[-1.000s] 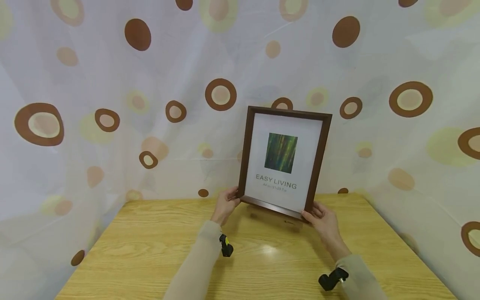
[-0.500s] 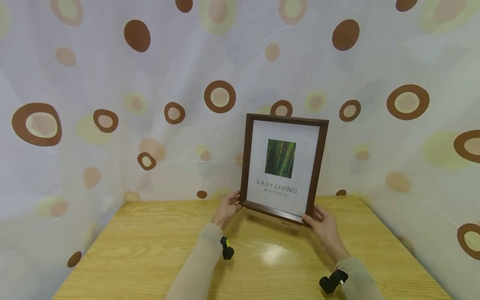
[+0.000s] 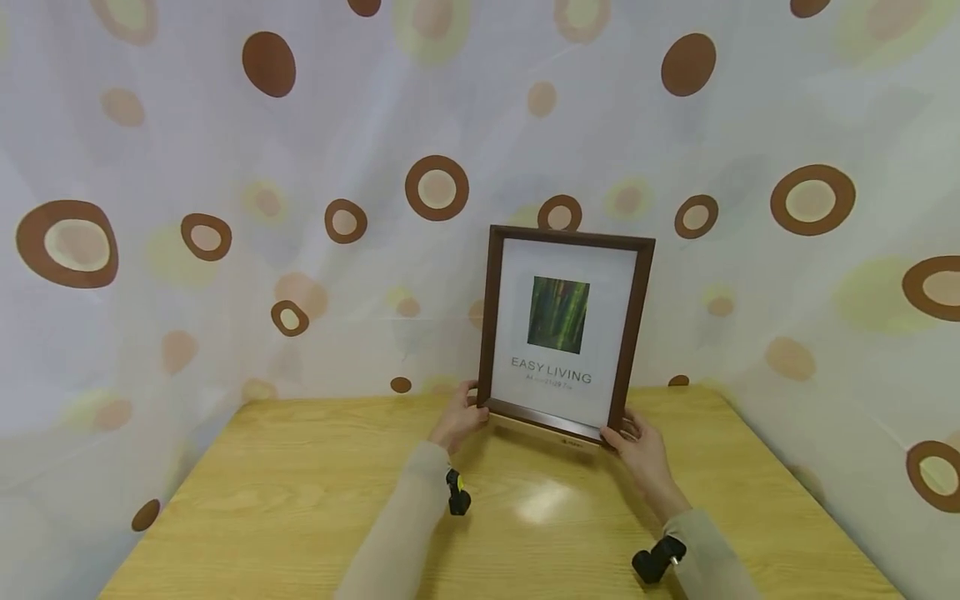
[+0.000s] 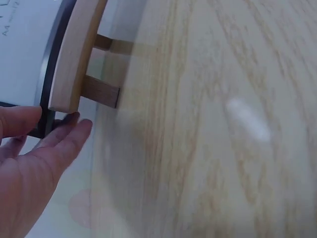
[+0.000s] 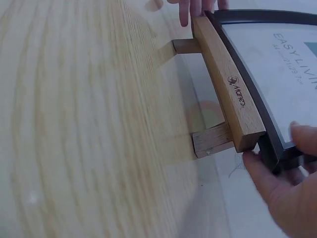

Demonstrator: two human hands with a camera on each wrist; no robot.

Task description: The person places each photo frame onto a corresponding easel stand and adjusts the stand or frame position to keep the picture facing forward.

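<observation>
A dark brown picture frame (image 3: 566,321) with a small green print and the words EASY LIVING stands near upright in the head view, leaning slightly to one side. My left hand (image 3: 458,419) holds its lower left corner, thumb in front and fingers behind. At the lower right corner, my right hand (image 3: 643,457) pinches the frame with the thumb on its face. Directly under the bottom edge runs a light wooden bar (image 5: 230,82) with a printed logo. Two short wooden legs (image 4: 101,91) stick out from the bar. The frame's back is hidden.
The wood-grain table (image 3: 315,500) reaches to a white curtain (image 3: 360,108) with brown and beige circles, which hangs behind and on both sides. A black camera mount (image 3: 458,492) sits on the left wrist, another mount (image 3: 658,560) on the right.
The frame's top has come down a little and the frame looks slightly shorter in the head view. Both hands keep their hold on the lower corners. The head view has shifted slightly.
</observation>
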